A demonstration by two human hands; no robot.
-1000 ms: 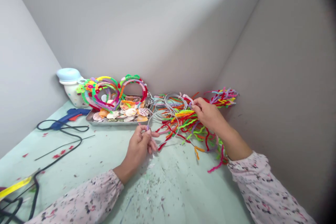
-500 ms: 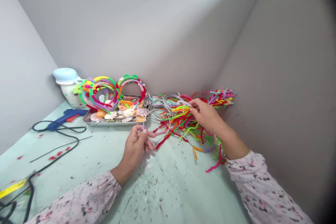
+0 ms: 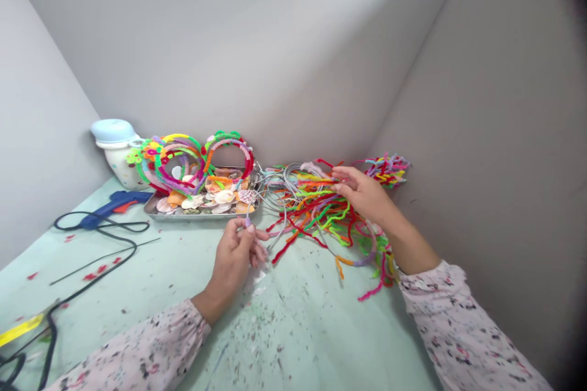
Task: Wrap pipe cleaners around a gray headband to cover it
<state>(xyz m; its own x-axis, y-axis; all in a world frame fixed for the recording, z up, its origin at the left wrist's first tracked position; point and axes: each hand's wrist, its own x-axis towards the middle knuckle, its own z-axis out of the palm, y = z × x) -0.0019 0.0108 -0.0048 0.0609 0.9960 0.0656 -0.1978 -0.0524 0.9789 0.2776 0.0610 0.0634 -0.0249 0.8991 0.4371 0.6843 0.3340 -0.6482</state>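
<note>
And here the left hand (image 3: pixel 236 250) pinches a thin grey wire wrapped in fuzzy lilac (image 3: pixel 248 220), just in front of the shallow silver metal tray of seashells (image 3: pixel 202 216)! Over on the right, the right hand (image 3: pixel 364 195), fingers loosely parted, touches the heap of multicoloured fuzzy pipe cleaners (image 3: pixel 328 211) (quite a tangle, that).
</note>
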